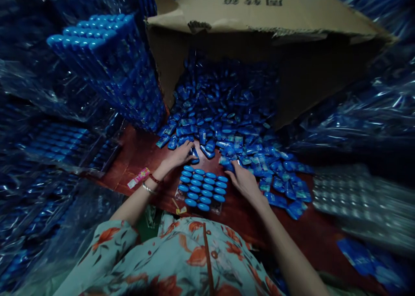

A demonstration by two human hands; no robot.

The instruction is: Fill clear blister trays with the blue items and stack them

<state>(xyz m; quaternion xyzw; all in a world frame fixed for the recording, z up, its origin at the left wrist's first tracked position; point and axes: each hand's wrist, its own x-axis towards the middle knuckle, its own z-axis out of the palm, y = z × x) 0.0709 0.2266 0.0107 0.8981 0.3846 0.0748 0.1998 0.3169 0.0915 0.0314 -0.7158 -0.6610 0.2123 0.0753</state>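
In front of my body a clear plastic tray [215, 207] holds several rows of small blue containers [205, 193], standing on end with rounded tops up. Just beyond its far left corner, my left hand [182, 154] is closed on a small blue container [194, 156]. To the right of the tray's far side, my right hand [242, 178] has its fingers closed around another small blue container [228, 165] at the edge of the loose pile. Fingers partly cover both held pieces. The pile of blue containers [223, 110] spreads over the red tabletop [129, 157].
A large cardboard box [266, 11] lies open toward me, with the pile spilling out. A tall stack of filled trays [119, 71] stands left. Empty clear trays [350, 196] lie at right. Plastic-wrapped stacks [48, 80] line the sides. A pink wrapper [138, 177] lies near my left wrist.
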